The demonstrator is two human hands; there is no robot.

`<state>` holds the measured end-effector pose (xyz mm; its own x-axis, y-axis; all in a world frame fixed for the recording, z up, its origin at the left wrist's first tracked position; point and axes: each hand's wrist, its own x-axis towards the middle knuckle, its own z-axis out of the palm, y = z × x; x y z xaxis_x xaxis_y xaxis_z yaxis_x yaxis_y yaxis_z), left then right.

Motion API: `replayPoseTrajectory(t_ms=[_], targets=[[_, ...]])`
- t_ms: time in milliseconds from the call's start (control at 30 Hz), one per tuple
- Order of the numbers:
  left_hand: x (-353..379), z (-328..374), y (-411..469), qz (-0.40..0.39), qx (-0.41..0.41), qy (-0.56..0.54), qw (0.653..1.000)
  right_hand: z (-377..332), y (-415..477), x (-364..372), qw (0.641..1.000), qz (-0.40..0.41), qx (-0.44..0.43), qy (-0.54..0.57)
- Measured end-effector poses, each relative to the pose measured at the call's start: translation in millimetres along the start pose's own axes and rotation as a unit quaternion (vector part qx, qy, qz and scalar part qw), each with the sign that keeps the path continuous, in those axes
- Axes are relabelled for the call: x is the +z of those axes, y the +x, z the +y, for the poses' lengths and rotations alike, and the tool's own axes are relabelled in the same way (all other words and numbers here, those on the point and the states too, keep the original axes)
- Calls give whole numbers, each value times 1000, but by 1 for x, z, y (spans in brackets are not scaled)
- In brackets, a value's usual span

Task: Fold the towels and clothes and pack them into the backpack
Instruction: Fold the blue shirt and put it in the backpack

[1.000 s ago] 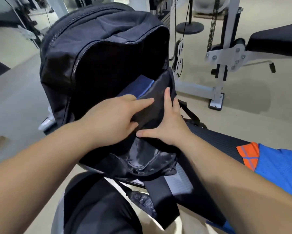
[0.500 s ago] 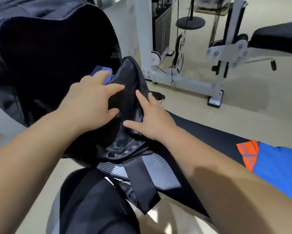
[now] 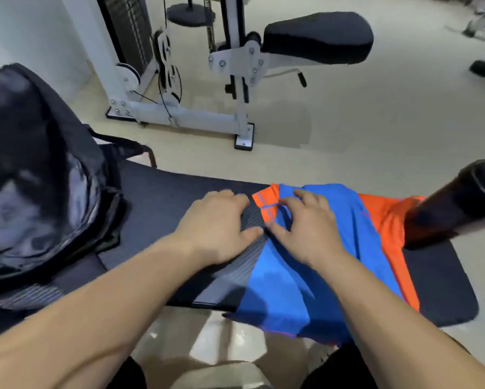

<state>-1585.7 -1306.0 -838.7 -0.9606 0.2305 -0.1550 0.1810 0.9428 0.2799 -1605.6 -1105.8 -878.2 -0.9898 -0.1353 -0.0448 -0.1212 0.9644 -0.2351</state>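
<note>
A blue and orange garment [image 3: 328, 262] lies spread across the black bench pad [image 3: 162, 203] and hangs over its near edge. My right hand [image 3: 305, 228] is on the garment's left part, its fingers curled into the fabric by the orange corner. My left hand [image 3: 216, 226] rests on the bench just left of the garment, with bent fingertips at that orange corner and its thumb next to my right thumb. The black backpack [image 3: 39, 178] stands open on the bench's left end, its shiny lining showing. What is inside it is hidden.
A black padded roller [image 3: 460, 203] juts in over the bench's right end, touching the garment's orange side. Beyond the bench stands a white gym machine [image 3: 179, 113] with a black seat pad [image 3: 317, 37] on the beige floor. My legs are below the bench edge.
Both hands left the backpack's opening and moved right to the blue and orange garment. The view swung right, so the backpack now sits at the left edge.
</note>
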Motion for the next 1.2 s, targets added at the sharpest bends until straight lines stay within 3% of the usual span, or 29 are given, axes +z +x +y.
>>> replayPoseTrajectory(t_ms=[133,333,467,600,733,967,1067,1200], targets=[[51,37,13,-51,-8,-14,999,61,-25,-1,993,58,95,-50],[77,52,26,8,-22,-52,998,108,-42,-3,980,87,178,6],[67,40,20,23,-24,-117,993,116,-37,-8,977,103,189,4],[41,20,2,61,-58,-150,985,112,-36,-1,981,128,109,93],[26,-9,-21,64,-80,-135,986,100,-36,9,988,72,-26,132],[25,-56,-46,141,-103,-50,983,68,-35,19,975,65,-47,206],[21,-83,-48,72,-114,28,991,67,-33,16,977,92,26,190],[9,-98,-52,-75,-138,110,982,64,-35,13,984,49,64,156]])
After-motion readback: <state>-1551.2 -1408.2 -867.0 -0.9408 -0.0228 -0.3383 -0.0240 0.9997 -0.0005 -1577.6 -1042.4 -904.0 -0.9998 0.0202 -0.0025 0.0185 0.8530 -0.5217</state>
